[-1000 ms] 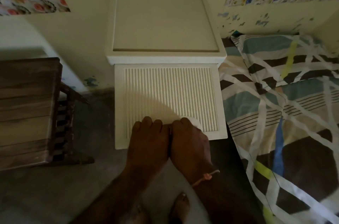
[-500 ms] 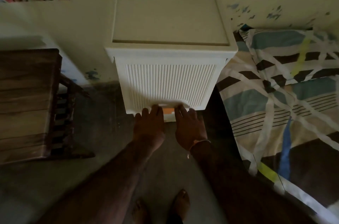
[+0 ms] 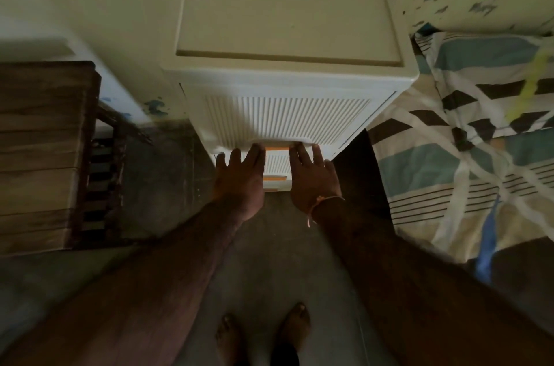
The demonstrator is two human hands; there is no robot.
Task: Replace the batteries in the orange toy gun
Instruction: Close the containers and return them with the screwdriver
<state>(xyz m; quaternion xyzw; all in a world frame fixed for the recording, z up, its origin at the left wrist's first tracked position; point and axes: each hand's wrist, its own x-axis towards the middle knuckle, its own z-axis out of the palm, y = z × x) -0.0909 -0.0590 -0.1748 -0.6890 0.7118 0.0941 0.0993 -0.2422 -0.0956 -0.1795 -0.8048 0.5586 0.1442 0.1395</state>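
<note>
Down low, I am pressing my left hand point(image 3: 239, 182) and right hand point(image 3: 311, 179), fingers straight and spread, against the white cabinet point(image 3: 284, 116) front. Between them an orange strip point(image 3: 277, 148) is showing; I cannot tell whether it is the toy gun.

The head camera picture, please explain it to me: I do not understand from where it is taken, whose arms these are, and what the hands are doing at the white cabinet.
The camera sits on a person's head and looks forward and down, so the two arms and the bare feet are that person's own. No robot is here. The left hand and the right hand reach with straight fingers to the front of a white plastic drawer cabinet with ribbed drawer fronts. They touch or nearly touch it; the picture is blurred there. Neither hand holds anything. Orange strips show between the drawers. A wooden bench stands at the left and a patterned bedsheet lies at the right. The toy gun is not visible.
</note>
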